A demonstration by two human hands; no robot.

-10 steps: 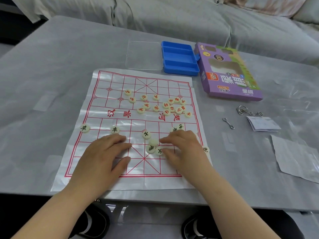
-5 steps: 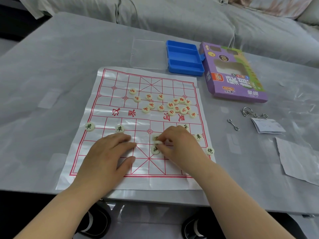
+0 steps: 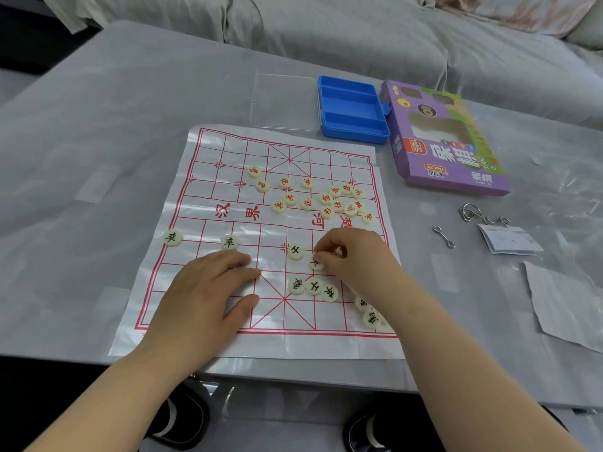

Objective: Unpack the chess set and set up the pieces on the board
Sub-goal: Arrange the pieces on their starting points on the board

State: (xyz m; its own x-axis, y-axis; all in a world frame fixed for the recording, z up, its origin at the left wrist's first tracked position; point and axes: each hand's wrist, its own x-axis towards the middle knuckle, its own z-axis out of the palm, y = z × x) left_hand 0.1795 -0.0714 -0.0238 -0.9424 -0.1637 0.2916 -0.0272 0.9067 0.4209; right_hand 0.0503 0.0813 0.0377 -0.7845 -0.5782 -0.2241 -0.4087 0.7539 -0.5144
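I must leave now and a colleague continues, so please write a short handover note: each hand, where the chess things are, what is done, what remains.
The left hand rests flat on the board sheet, holding nothing.
The right hand pinches a black-lettered piece right of centre.
The red-lettered pieces lie in a loose heap past the river; other black pieces are scattered on the near half.
The blue tray is empty, purple box beside it.
Done: unpacking, sheet spread.
Left: place all pieces on starting points.

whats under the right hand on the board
The right hand pinches one black-lettered piece on the paper board. Beside the wrist two more pieces peek out. Whatever lies beneath the palm is covered.
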